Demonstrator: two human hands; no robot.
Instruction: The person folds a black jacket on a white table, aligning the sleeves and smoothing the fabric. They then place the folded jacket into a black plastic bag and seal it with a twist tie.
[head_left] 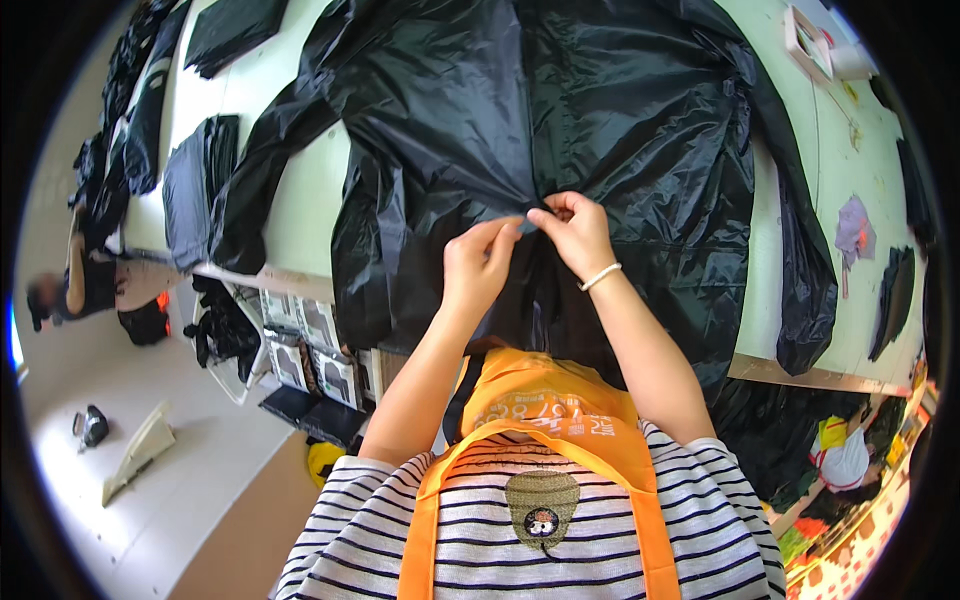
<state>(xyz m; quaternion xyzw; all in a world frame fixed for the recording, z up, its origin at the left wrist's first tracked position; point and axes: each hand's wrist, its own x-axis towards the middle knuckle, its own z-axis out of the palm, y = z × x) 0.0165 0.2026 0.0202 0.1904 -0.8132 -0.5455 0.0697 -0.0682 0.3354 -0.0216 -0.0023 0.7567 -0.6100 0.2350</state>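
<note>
A shiny black jacket (pixel 640 130) lies spread over the pale table, its sleeves out to both sides and its lower part hanging over the near edge. At the jacket's centre front, my right hand (pixel 580 232) pinches the fabric between thumb and forefinger. Just to its left, my left hand (pixel 480 262) is closed with thumb and forefinger together at the same spot, and a small bluish bit shows between the two hands. Creases run from the pinched place across the jacket. What exactly my left fingers hold is too small to make out.
Folded black garments (pixel 200 185) lie at the table's left, with another black bundle (pixel 236 32) farther back. A small grey-purple cloth (pixel 855 232) and a pinkish box (pixel 808 45) are on the right. Packaged goods (pixel 318 345) stand below the table, and another person (pixel 85 270) is at far left.
</note>
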